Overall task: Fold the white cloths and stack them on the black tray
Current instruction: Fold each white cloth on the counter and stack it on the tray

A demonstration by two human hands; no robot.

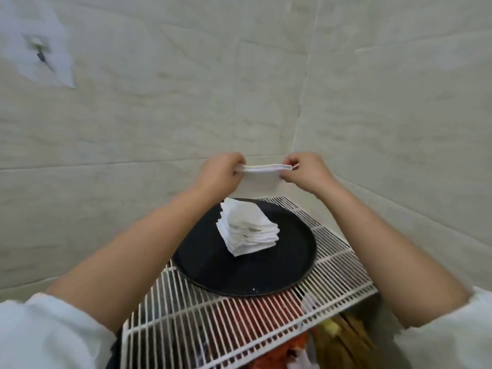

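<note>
Left hand [222, 171], right hand [306, 171] raised, fingers pinched.

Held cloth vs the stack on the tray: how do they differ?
The held cloth is a single piece in the air, pinched at its top corners by the left hand and right hand; the stack is many folded pieces resting on the black tray. The held cloth hangs upright as a wide strip; the stack lies flat, in a squarish pile. No hand touches the stack. Both are white fabric.
</note>
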